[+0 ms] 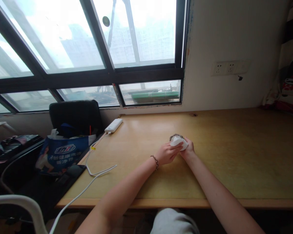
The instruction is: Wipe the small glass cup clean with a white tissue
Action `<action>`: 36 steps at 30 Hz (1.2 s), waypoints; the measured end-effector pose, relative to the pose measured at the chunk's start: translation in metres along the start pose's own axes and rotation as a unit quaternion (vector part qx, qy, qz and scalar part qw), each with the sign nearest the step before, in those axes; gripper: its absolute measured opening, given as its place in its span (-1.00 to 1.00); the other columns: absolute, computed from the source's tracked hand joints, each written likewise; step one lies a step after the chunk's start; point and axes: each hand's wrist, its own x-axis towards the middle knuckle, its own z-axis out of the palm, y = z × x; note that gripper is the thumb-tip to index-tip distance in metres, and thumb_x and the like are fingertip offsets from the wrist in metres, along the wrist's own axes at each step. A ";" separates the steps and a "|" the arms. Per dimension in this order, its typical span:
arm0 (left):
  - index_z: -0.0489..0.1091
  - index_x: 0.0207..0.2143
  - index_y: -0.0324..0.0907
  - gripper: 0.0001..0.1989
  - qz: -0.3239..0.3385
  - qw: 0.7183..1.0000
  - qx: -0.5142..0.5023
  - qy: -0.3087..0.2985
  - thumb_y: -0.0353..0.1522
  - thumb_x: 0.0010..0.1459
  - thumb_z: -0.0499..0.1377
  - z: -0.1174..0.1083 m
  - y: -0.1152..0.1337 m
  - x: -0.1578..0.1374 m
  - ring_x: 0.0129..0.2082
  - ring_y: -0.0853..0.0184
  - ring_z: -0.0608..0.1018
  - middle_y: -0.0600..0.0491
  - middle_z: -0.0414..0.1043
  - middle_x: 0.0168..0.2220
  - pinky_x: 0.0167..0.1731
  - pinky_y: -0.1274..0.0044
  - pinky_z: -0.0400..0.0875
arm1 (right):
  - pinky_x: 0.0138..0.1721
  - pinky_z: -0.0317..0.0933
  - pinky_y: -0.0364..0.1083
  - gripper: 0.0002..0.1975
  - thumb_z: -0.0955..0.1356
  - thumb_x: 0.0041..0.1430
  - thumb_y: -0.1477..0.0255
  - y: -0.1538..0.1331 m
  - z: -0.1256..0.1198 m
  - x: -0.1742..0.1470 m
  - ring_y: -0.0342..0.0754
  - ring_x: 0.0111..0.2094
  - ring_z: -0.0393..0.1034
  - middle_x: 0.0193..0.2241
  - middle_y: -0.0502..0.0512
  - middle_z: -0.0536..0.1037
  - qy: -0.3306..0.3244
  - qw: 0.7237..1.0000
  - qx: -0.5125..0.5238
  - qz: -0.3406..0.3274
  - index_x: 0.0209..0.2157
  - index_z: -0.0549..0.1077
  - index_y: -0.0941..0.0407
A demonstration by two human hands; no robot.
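Over the middle of the wooden table (141, 175), my two hands meet around one small object. My left hand (167, 153), with a bracelet (155, 163) on its wrist, is closed on a white tissue (177, 141). The tissue is pressed against a small round thing with a dark, shiny rim (175, 135); its kind is hard to make out, since tissue and fingers cover most of it. My right hand (188, 148) grips this round thing from the right side, its fingers partly hidden behind the tissue.
A white power bank (114, 125) lies at the table's left edge, with a white cable (97, 175) running toward me. Left of the table, a blue bag (61, 154) sits on a black chair (75, 115). Behind are a window and a wall with sockets (224, 67).
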 end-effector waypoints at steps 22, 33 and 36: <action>0.38 -0.13 -0.21 -0.66 -0.336 0.859 -0.316 0.223 -0.24 0.12 0.00 0.001 -0.011 0.004 -0.18 0.27 0.46 0.02 0.42 -0.16 -0.18 0.45 0.37 | -0.80 -0.12 -0.26 -0.63 0.10 0.16 0.37 -0.008 -0.001 -0.004 -0.26 -0.80 -0.08 -0.84 -0.11 0.05 -0.090 0.992 0.019 0.087 -0.71 0.05 0.11; 0.46 -0.30 -0.31 -0.67 -0.364 0.753 -0.538 0.104 -0.22 -0.01 0.14 -0.002 -0.028 -0.005 -0.36 0.32 0.47 -0.04 0.47 -0.34 -0.30 0.51 0.34 | -0.66 0.11 -0.17 -0.40 -0.03 0.11 0.01 0.000 0.010 -0.020 -0.16 -0.72 0.18 -0.74 0.03 0.32 -0.097 0.963 -0.141 0.207 -0.54 0.32 0.17; 0.47 -0.34 -0.32 -0.67 -0.381 0.741 -0.541 0.112 -0.22 -0.04 0.16 -0.002 -0.028 -0.003 -0.36 0.32 0.47 -0.05 0.47 -0.35 -0.30 0.51 0.32 | -0.64 0.12 -0.16 -0.37 -0.04 0.08 -0.03 0.001 0.010 -0.020 -0.14 -0.71 0.20 -0.73 0.05 0.33 -0.080 0.966 -0.138 0.204 -0.54 0.31 0.17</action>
